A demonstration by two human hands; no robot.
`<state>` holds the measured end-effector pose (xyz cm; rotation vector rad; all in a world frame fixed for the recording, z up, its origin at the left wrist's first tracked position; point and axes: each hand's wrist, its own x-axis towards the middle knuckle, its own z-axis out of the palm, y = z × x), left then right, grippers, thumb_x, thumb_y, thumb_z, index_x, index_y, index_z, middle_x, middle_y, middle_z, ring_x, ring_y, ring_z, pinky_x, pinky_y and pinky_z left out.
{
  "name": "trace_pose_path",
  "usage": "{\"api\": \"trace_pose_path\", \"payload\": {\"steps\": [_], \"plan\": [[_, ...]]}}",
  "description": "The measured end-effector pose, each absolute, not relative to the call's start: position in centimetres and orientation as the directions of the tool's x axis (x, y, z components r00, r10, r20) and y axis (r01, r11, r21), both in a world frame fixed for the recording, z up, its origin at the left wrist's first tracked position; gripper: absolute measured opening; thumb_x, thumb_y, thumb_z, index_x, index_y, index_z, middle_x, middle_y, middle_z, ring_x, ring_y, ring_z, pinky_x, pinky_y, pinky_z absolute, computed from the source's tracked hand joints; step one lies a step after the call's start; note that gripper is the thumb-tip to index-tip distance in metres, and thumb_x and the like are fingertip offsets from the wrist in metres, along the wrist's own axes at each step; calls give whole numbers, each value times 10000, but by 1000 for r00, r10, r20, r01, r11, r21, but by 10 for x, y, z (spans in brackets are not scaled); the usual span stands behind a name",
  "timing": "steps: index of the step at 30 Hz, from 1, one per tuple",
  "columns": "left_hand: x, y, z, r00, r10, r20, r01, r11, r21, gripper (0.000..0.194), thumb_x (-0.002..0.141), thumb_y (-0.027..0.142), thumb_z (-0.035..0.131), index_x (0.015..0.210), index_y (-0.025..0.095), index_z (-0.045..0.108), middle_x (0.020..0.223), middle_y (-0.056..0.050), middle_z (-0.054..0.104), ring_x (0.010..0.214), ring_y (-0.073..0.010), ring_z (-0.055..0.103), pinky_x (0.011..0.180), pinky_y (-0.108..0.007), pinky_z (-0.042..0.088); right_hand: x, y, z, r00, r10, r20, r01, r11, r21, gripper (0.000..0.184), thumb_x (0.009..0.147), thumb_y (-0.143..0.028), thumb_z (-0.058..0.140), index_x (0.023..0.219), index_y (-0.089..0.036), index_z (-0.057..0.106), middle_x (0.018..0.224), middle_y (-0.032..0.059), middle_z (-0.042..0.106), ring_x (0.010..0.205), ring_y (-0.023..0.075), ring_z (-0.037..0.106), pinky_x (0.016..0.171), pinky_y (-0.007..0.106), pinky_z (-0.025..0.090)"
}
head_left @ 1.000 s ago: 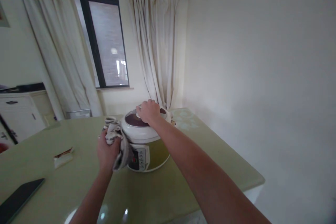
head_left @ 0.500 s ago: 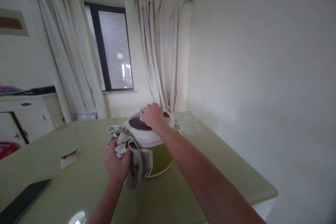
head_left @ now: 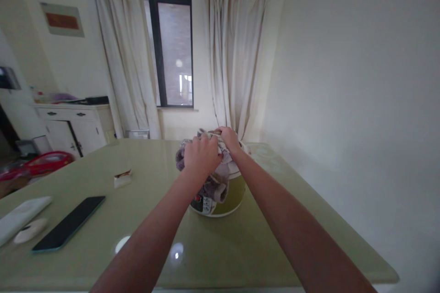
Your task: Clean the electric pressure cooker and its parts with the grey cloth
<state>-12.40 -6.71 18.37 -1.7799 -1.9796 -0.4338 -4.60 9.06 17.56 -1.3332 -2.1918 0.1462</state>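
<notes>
A round electric cooker (head_left: 236, 196) with a white rim, a green body and a button panel stands upright on the table. A grey and white cloth (head_left: 217, 188) is draped over the near left of its top, hanging down the front. My left hand (head_left: 202, 158) is closed on the cloth, pressing it against the lid. My right hand (head_left: 229, 138) is closed at the top of the lid, beside the cloth; its fingertips and the lid's knob are mostly hidden.
On the green tabletop (head_left: 268, 247) to the left lie a dark phone (head_left: 70, 223), a white flat object (head_left: 24, 215), a small rounded white object (head_left: 31, 230) and a small packet (head_left: 123, 178). A wall (head_left: 350, 100) runs along the right; a white cabinet (head_left: 85, 128) stands behind left.
My left hand has moved with the cloth from the cooker's left side up onto its lid. My right hand stays at the lid's top. The view has shifted left.
</notes>
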Motion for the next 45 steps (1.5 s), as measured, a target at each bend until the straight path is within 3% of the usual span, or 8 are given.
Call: {"api": "trace_pose_path", "payload": {"steps": [28,45], "plan": [[-119,-62,188,-82,864,496,995,101,-11,315,995,329,599,1231,168,731,1198,-208,747,1142,-372,716,906,-483,566,-41,101,173,-344,842,417,781,503,-371,369,1011,-237,580,1298,-241,811,1322,78,803,1239,235,723,1040,268,512],[-121,-64,190,-75,874,479,996,85,0,386,970,422,651,1270,189,714,1267,-205,734,1179,-370,688,939,-480,551,-42,96,176,-341,845,412,779,499,-380,355,1019,-201,572,1274,-203,819,1284,94,813,1213,232,730,1007,257,508]]}}
